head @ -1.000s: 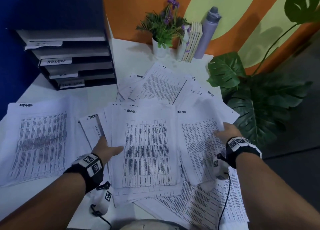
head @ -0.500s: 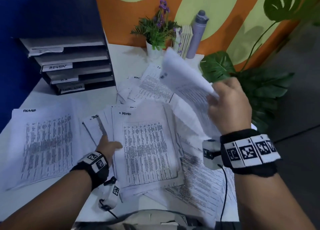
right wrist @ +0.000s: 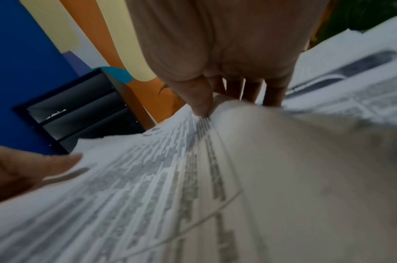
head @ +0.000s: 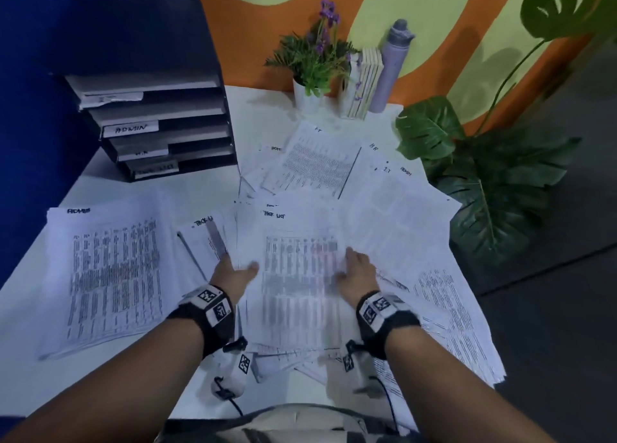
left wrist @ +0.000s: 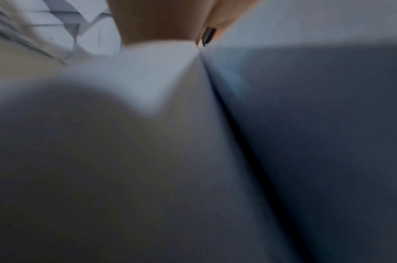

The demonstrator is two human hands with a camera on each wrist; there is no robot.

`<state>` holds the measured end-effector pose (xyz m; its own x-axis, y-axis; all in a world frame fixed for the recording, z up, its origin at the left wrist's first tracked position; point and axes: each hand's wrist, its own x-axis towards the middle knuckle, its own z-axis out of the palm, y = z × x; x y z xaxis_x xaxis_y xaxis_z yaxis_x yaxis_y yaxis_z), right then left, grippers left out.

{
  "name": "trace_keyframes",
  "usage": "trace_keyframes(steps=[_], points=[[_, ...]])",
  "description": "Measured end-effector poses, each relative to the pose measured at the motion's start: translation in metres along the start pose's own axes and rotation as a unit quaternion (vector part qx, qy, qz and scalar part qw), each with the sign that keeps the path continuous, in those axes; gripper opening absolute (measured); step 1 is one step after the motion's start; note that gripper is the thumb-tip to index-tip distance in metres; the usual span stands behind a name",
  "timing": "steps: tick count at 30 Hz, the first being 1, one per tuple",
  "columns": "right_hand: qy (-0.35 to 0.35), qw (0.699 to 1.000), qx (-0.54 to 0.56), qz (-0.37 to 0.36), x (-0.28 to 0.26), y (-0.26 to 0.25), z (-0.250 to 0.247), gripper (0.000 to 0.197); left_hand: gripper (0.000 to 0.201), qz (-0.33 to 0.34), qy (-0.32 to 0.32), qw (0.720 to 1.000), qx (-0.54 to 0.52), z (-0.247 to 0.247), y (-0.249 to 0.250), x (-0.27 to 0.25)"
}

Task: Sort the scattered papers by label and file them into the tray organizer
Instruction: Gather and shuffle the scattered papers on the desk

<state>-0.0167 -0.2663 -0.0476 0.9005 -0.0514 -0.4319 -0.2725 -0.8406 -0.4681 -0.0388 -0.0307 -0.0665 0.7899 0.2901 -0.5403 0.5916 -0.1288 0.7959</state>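
A printed sheet headed TASK LIST (head: 300,275) lies, blurred, on top of the centre paper stack. My right hand (head: 354,269) pinches its right edge; in the right wrist view the thumb of my right hand (right wrist: 215,99) sits on top of the sheet (right wrist: 148,178) with the fingers beneath. My left hand (head: 235,272) holds the stack's left edge, thumb on top, fingers hidden under the papers. The black tray organizer (head: 160,125) with ADMIN, HR and TASK LIST labels stands at the back left. The left wrist view shows only blurred paper and part of my left hand (left wrist: 159,21).
An ADMIN pile (head: 110,275) lies at the left. More labelled sheets (head: 320,165) fan out behind and to the right, some over the table's right edge. A potted plant (head: 310,65), books (head: 365,82) and a bottle (head: 392,65) stand at the back; a large leafy plant (head: 484,182) is at the right.
My right hand lifted a sheet from the right side, swung it up and over, and brought it down onto the centre stack, covering the ADMIN sheet. My left hand stayed at the stack's left edge.
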Motion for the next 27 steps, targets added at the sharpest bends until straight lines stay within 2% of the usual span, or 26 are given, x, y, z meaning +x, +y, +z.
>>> trace_keyframes(steps=[1,4,6,8,11,13,15,17,19,20,21,22,24,25,27], points=[[-0.008,1.000,0.000,-0.014,-0.003,-0.001,0.004,0.061,0.077,-0.019,-0.007,1.000,0.016,-0.001,-0.003,0.002],[-0.007,0.999,0.041,-0.030,-0.003,0.001,0.005,0.065,0.067,0.030,0.022,0.995,0.098,-0.010,0.002,-0.010],[-0.006,0.998,0.063,-0.004,0.002,0.004,-0.003,0.077,0.056,0.077,0.024,0.994,0.079,-0.018,0.007,-0.017],[-0.030,0.988,0.153,0.012,0.003,0.007,-0.012,0.094,0.057,0.113,0.004,0.994,-0.005,-0.027,0.015,-0.029],[-0.077,0.926,0.368,-0.019,-0.004,0.000,-0.030,0.100,0.061,0.148,-0.042,0.983,-0.095,-0.040,0.040,-0.055],[-0.046,0.888,0.450,-0.077,-0.013,-0.016,-0.043,0.084,0.058,0.185,-0.051,0.974,-0.123,-0.044,0.056,-0.066],[0.019,0.862,0.490,-0.127,-0.026,-0.038,-0.057,0.066,0.056,0.220,-0.040,0.964,-0.147,-0.046,0.075,-0.076],[0.075,0.840,0.508,-0.175,-0.036,-0.055,-0.069,0.057,0.046,0.240,-0.007,0.958,-0.158,-0.047,0.089,-0.079],[0.108,0.827,0.511,-0.208,-0.046,-0.068,-0.076,0.052,0.020,0.254,0.035,0.956,-0.142,-0.053,0.096,-0.082],[0.118,0.826,0.510,-0.212,-0.048,-0.071,-0.077,0.052,0.033,0.245,0.049,0.960,-0.130,-0.056,0.097,-0.084],[0.119,0.823,0.513,-0.212,-0.053,-0.073,-0.078,0.055,0.055,0.224,0.050,0.967,-0.109,-0.059,0.094,-0.084],[0.119,0.822,0.515,-0.213,-0.055,-0.074,-0.078,0.059,0.061,0.210,0.050,0.972,-0.098,-0.062,0.093,-0.086],[0.139,0.831,0.487,-0.231,-0.058,-0.075,-0.083,0.072,0.042,0.190,0.049,0.976,-0.096,-0.064,0.093,-0.090],[0.160,0.837,0.458,-0.255,-0.060,-0.077,-0.089,0.080,0.036,0.201,0.037,0.973,-0.102,-0.064,0.091,-0.088],[0.197,0.835,0.400,-0.322,-0.066,-0.084,-0.103,0.090,0.054,0.222,-0.001,0.967,-0.121,-0.062,0.090,-0.086]])
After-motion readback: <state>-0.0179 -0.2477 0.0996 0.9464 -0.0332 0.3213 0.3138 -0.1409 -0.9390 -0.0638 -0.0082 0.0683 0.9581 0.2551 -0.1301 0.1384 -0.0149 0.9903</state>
